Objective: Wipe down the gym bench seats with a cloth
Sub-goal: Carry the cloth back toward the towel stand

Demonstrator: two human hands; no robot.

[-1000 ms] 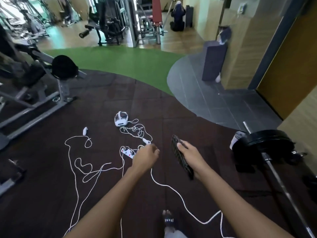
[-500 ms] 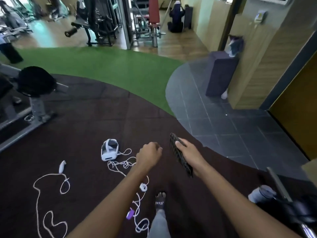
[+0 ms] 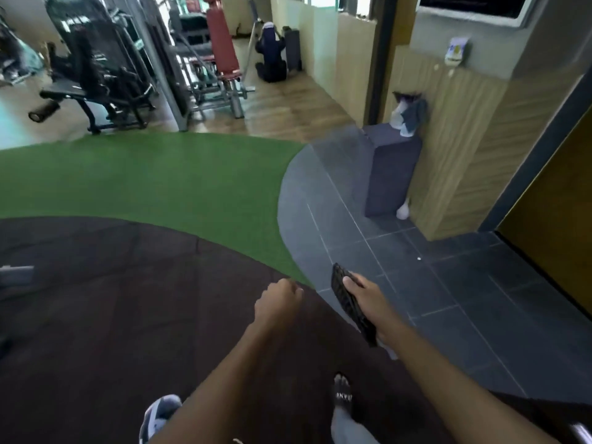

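Cloth (image 3: 352, 307), dark and folded into a flat strip, sat in the right hand (image 3: 368, 299), gripped along its lower half with the thumb pressed over its top face; its far end stuck out beyond the fingers and its near end reached back beside the wrist. The left hand (image 3: 278, 302) hung just left of the right one, apart from it, curled into a loose fist with nothing visible inside. Both forearms reached forward from the bottom of the head view. Under the left hand lay dark brown mat (image 3: 112, 299); under and right of the right hand lay grey tiles (image 3: 448, 299). Ahead of both hands a green turf patch (image 3: 160, 181) curved between mat and tiles. Below the right hand a foot in a black sandal (image 3: 342, 395) stood on the mat, and below the left forearm a white and grey object (image 3: 158, 411) showed partly, too cut off to identify. Far ahead and left of the hands stood a black bench (image 3: 64, 94) on its frame, and beside it, farther right, a machine with a red pad (image 3: 221, 36). Ahead and right of the right hand a dark box (image 3: 387, 174) stood against a wood-panelled wall (image 3: 464, 139), with a bottle and a bluish rag (image 3: 411, 115) on top.
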